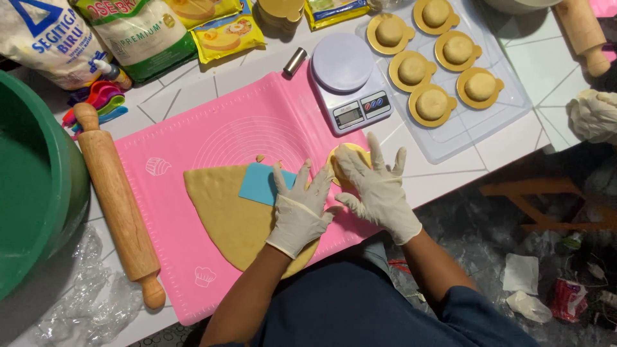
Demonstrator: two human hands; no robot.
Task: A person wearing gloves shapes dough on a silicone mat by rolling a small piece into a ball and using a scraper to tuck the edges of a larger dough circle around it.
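Both my hands wear white gloves. My left hand lies flat with spread fingers on a rolled-out sheet of yellow dough on a pink silicone mat. A light blue scraper card rests on the dough just left of that hand. My right hand presses with open fingers on a small round yellow mould at the mat's right edge. Neither hand grips anything.
A wooden rolling pin lies left of the mat beside a green tub. A white kitchen scale stands behind the mat. A clear tray holds several filled yellow moulds. Flour bags lie at the back. Another gloved hand shows at far right.
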